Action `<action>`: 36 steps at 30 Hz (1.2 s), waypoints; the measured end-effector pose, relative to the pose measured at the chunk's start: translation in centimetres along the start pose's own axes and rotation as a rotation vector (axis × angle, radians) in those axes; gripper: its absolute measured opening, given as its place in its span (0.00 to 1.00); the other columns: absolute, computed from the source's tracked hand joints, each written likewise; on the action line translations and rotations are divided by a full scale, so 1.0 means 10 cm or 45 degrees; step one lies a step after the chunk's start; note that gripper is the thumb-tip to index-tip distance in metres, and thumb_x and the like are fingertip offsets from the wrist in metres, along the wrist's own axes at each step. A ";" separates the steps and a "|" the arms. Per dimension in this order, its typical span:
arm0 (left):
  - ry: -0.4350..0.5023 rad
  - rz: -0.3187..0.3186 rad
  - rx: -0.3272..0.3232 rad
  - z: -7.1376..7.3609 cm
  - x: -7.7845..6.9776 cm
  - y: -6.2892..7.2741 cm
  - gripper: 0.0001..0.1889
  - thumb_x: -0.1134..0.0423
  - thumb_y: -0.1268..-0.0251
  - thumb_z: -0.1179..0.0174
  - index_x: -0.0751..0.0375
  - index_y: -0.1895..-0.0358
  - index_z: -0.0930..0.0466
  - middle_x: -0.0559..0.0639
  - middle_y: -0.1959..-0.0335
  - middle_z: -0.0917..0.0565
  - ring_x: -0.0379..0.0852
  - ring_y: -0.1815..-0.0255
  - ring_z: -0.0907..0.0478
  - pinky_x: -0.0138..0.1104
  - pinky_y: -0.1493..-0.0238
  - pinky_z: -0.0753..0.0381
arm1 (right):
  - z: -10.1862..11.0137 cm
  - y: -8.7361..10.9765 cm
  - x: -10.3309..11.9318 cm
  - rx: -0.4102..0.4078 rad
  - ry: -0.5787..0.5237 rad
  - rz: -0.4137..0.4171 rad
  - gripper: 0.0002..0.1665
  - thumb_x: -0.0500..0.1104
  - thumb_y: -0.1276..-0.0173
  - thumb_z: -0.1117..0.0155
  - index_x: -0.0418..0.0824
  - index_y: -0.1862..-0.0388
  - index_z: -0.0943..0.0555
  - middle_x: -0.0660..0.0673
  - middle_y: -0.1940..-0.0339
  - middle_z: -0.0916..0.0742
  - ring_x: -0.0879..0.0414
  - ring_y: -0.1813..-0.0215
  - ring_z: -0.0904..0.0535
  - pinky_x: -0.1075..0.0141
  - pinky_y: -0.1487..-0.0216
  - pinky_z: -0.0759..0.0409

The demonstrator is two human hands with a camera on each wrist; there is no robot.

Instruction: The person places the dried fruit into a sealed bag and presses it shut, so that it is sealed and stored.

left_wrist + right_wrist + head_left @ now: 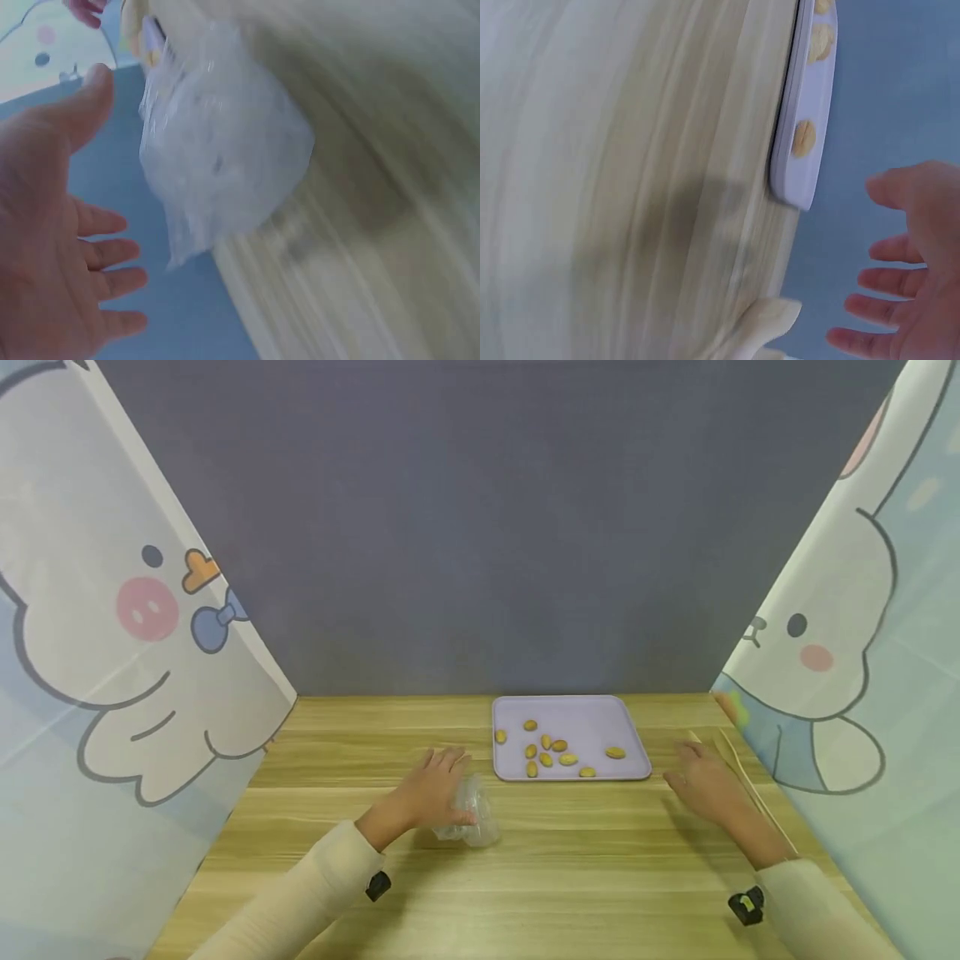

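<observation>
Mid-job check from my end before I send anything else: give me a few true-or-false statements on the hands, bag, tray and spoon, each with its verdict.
1. Several nuts lie on the lavender tray. True.
2. The clear plastic bag rests on the wooden tabletop, near the left hand. True.
3. The left hand grips the bag tightly. False: its fingers are extended, and the left wrist view shows a gap between hand and bag.
4. The right hand holds nothing and is close to the wooden spoon. True.
5. The spoon lies inside the tray. False: it lies on the tabletop, to the right of the tray.
</observation>
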State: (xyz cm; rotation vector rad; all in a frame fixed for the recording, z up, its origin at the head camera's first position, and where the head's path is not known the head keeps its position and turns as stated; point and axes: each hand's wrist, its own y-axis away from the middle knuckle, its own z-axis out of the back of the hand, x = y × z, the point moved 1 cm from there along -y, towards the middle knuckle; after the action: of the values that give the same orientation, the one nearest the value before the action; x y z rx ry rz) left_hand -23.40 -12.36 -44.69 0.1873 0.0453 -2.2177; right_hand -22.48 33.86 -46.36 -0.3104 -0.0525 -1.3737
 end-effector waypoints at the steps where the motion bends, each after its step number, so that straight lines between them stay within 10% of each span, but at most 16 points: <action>1: -0.025 -0.004 0.011 -0.03 -0.02 0.00 0.53 0.33 0.42 0.33 0.67 0.23 0.40 0.65 0.21 0.38 0.63 0.20 0.41 0.62 0.23 0.44 | 0.01 0.02 -0.04 0.000 0.010 -0.017 0.34 0.43 0.29 0.37 0.18 0.35 0.31 0.15 0.39 0.25 0.19 0.40 0.28 0.32 0.41 0.28; 15: -0.206 -0.007 0.020 -0.28 -0.19 0.03 0.60 0.30 0.50 0.29 0.72 0.24 0.41 0.66 0.23 0.36 0.65 0.21 0.41 0.59 0.23 0.41 | 0.05 0.25 -0.53 -0.060 0.094 -0.204 0.25 0.42 0.30 0.40 0.16 0.55 0.26 0.16 0.61 0.21 0.23 0.61 0.23 0.34 0.58 0.24; 25: -0.229 0.053 -0.029 -0.42 -0.22 0.02 0.64 0.28 0.56 0.27 0.70 0.23 0.43 0.65 0.25 0.33 0.65 0.22 0.39 0.57 0.24 0.37 | 0.04 0.39 -0.79 0.189 0.017 -0.529 0.31 0.49 0.29 0.47 0.15 0.61 0.29 0.16 0.61 0.25 0.21 0.63 0.24 0.37 0.68 0.22; 36: -0.143 0.118 -0.096 -0.46 -0.22 0.01 0.65 0.31 0.58 0.24 0.77 0.26 0.43 0.73 0.29 0.32 0.68 0.24 0.37 0.56 0.24 0.37 | -0.04 0.43 -0.85 0.248 0.014 -0.499 0.28 0.47 0.28 0.52 0.18 0.67 0.29 0.21 0.69 0.26 0.28 0.70 0.23 0.39 0.69 0.23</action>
State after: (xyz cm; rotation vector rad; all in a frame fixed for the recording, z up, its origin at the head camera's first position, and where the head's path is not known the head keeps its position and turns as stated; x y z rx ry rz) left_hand -21.48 -10.20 -48.93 0.0228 0.0579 -2.1264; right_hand -20.09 42.60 -49.41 -0.1311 -0.2469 -1.7435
